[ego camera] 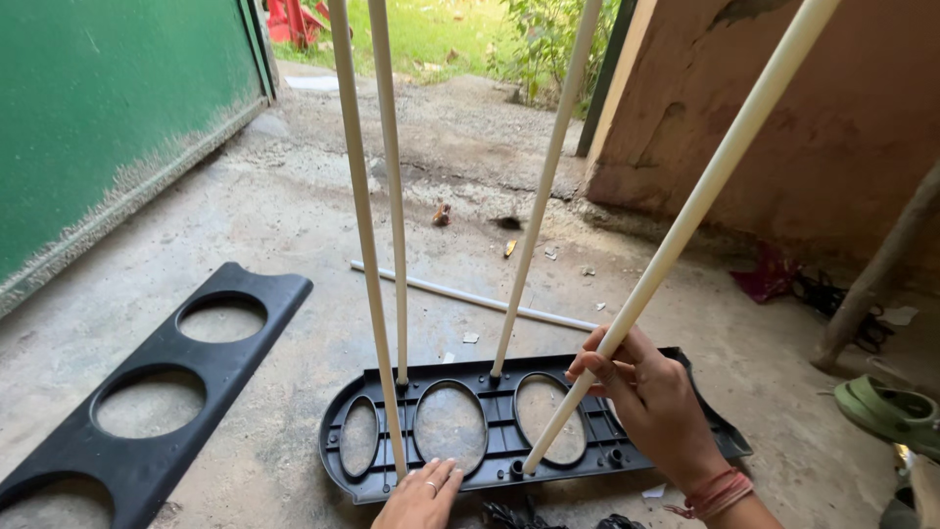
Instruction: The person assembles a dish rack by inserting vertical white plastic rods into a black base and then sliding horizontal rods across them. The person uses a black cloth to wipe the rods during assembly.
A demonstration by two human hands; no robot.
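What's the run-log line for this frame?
right hand: grips tilted rod, tip near socket | left hand: flat on black shelf | three rods upright

Five white rods (392,196), two black holed panels (480,421), two hands (656,397).

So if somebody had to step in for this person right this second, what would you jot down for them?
Right hand: fingers wrapped around the fourth white rod, which is tilted, its lower end at a socket on the near edge of the black oval-holed panel.
Left hand: flat on the panel's near edge, beside the front-left rod.
Done: three rods appear seated in the panel.
Left: the tilted rod is not upright. A second black panel and a spare white rod lie on the concrete floor.
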